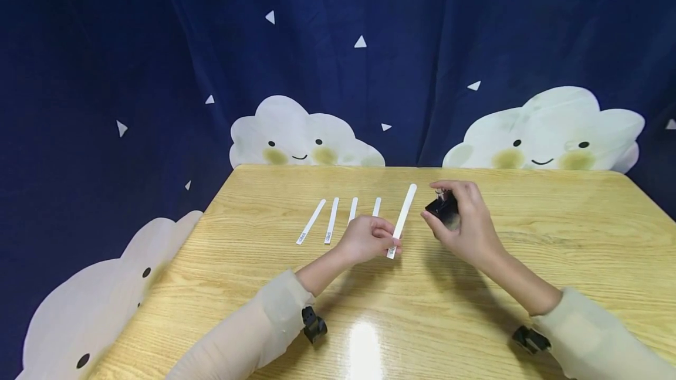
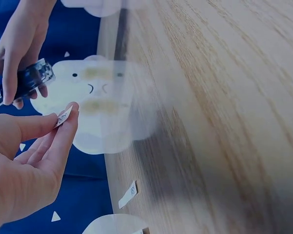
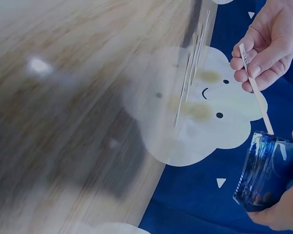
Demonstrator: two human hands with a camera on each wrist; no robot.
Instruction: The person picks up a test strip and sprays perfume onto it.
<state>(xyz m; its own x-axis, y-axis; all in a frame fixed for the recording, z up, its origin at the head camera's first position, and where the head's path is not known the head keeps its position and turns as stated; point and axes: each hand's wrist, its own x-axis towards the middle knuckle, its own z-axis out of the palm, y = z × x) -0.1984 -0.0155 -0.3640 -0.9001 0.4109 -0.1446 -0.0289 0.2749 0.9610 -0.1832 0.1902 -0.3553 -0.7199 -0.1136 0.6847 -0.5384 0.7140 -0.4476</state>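
My left hand [image 1: 364, 240] pinches a white paper test strip [image 1: 405, 209] by its printed lower end, between thumb and fingers. The strip slants up above the table, its rounded end at the top. To its right, my right hand [image 1: 472, 228] grips a dark glass perfume bottle [image 1: 445, 210], index finger over the top and thumb below. In the right wrist view the bottle [image 3: 271, 168] looks blue and thick-walled, and the far end of the strip [image 3: 260, 105] appears close to it. Whether they touch cannot be told there; the head view shows a gap.
Several more white strips [image 1: 331, 221] lie side by side on the wooden table [image 1: 237, 292], left of the hands; the left hand partly covers some. A dark blue curtain [image 1: 327, 63] with white clouds and triangles hangs behind the table's far edge. Each wrist carries a small black camera [image 1: 314, 325].
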